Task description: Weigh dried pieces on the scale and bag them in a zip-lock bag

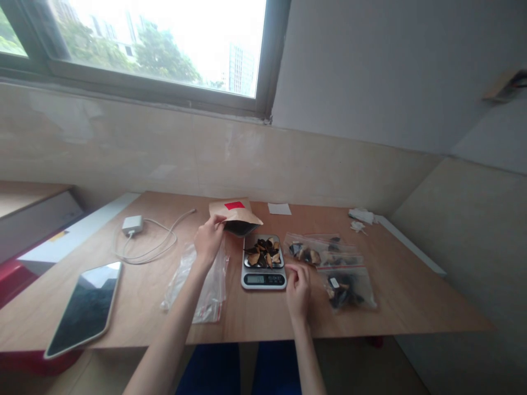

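My left hand [209,241] pinches the left edge of a brown kraft paper pouch [220,208] with a red label. The pouch lies tilted behind the scale, its dark mouth gaping toward me. On the small digital kitchen scale [263,272] rests a heap of dark and tan dried pieces [264,252], possibly dried peel or fungus. Its display is lit, but the digits are too small to read. My right hand [298,285] is beside the scale's right edge with its fingers curled closed; what is in them, if anything, is hidden.
Zip bags of similar dried pieces [346,291] lie right of the scale. Clear plastic bags [206,296] are under my left forearm. Further left are a tablet [86,307] and a white charger [132,225] with cable. White paper [279,209] and crumpled tissue [362,216] lie toward the back.
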A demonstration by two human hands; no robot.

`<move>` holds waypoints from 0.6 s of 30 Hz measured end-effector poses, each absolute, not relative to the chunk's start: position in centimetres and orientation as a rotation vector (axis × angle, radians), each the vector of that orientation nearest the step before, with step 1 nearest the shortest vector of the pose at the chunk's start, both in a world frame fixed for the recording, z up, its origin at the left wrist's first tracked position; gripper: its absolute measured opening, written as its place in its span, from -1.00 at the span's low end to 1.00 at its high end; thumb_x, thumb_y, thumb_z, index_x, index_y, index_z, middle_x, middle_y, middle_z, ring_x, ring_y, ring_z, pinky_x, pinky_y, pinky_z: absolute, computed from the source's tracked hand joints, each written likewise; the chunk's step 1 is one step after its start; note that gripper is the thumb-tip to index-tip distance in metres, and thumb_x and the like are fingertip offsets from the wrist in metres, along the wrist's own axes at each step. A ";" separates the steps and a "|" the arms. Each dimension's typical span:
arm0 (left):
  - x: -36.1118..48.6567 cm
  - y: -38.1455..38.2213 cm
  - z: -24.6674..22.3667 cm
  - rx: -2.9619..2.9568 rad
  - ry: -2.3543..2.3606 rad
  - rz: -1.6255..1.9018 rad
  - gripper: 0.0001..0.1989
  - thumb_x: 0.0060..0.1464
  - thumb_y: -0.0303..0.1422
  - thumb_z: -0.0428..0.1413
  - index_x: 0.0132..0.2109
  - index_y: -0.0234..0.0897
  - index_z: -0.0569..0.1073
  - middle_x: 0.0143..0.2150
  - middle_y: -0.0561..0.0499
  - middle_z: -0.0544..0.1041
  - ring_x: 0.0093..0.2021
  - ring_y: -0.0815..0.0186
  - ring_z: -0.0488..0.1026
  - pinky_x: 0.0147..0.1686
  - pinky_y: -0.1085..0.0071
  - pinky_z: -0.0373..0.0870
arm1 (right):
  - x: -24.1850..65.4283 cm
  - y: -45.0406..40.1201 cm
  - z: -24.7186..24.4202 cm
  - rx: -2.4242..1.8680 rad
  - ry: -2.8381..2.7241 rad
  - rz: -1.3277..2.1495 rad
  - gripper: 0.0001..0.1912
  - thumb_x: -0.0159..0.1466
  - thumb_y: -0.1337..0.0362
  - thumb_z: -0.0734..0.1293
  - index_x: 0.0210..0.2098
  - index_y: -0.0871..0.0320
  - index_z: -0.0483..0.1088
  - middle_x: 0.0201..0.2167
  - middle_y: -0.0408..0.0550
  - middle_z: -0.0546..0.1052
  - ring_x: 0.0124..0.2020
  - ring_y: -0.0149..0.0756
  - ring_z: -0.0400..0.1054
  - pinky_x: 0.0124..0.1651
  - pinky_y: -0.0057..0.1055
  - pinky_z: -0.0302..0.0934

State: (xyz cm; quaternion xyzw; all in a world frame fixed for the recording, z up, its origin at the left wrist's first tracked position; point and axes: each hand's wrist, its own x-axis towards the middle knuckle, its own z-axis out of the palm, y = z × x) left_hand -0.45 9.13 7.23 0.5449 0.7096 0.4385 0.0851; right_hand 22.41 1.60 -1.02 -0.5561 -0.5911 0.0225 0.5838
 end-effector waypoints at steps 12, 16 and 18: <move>-1.6 13.9 13.0 1.597 2.303 1.253 -0.77 0.03 -0.28 0.00 -0.19 -0.21 0.47 -0.23 -0.08 0.55 -0.20 0.13 0.47 -0.19 0.24 0.30 | 22.6 1.7 -1.3 -1.298 -1.372 0.074 -0.76 0.19 0.42 0.08 -0.41 0.13 0.35 -0.41 -0.04 0.39 -0.31 -0.25 0.30 -0.22 -0.33 0.19; -3.0 16.6 13.8 1.440 2.047 1.347 -0.72 0.00 -0.18 0.03 -0.27 -0.31 0.44 -0.29 -0.13 0.52 -0.19 0.10 0.44 -0.16 0.21 0.32 | 22.6 1.8 -1.4 -1.297 -1.364 0.068 -0.76 0.19 0.44 0.08 -0.41 0.13 0.35 -0.41 -0.05 0.39 -0.31 -0.27 0.29 -0.23 -0.35 0.19; -3.8 17.6 13.8 1.388 1.947 1.393 -0.64 0.06 -0.11 -0.07 -0.31 -0.34 0.41 -0.32 -0.15 0.50 -0.19 0.11 0.44 -0.18 0.22 0.34 | 22.6 1.8 -1.5 -1.302 -1.362 0.066 -0.76 0.19 0.44 0.08 -0.40 0.14 0.35 -0.40 -0.05 0.39 -0.30 -0.27 0.29 -0.22 -0.36 0.19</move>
